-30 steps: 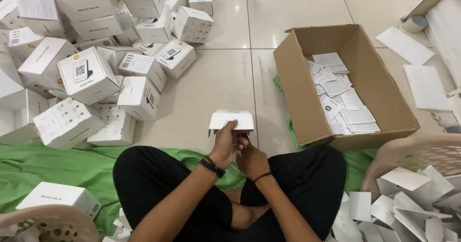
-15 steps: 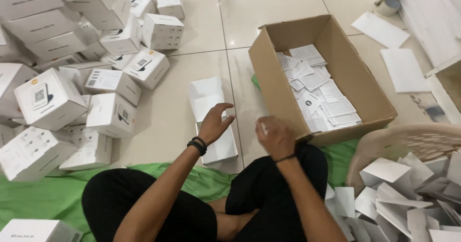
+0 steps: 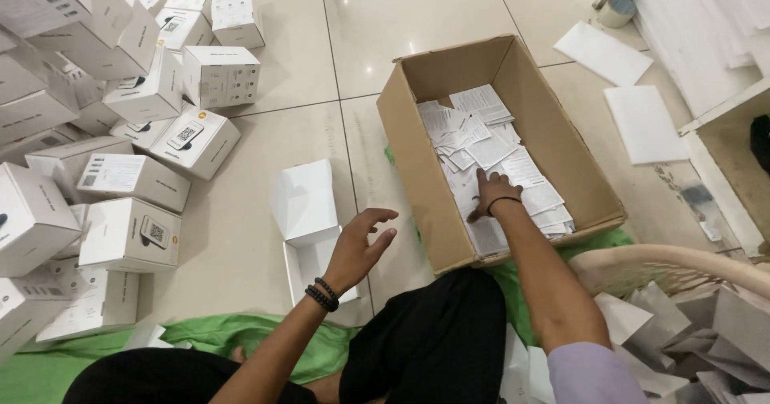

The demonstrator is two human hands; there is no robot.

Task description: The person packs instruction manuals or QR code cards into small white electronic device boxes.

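Paper leaflets (image 3: 489, 151), white and printed, lie in a loose heap inside the open brown cardboard carton (image 3: 417, 103) at the centre right of the frame. The right hand (image 3: 491, 192) now reaches down into that carton, its fingers spread flat on the topmost sheets, touching them but not yet gripping any; half a second ago this hand was still above the lap, outside the carton. So the work appears to have moved on from the box to fetching a leaflet.

Just left of the carton, the small white cardboard box (image 3: 309, 227) with its lid flap raised lies open on the pale tiled floor (image 3: 385, 19). The left hand (image 3: 361, 243) hovers just above it, fingers wide and curled, holding nothing; a second ago both hands held this box up near the lap.

Closed white boxes (image 3: 128, 171) are piled at the upper left and left edge. A green cloth (image 3: 200, 336) lies under the person's black-clad legs, and a woven basket (image 3: 682, 263) of folded white card pieces sits at the lower right.
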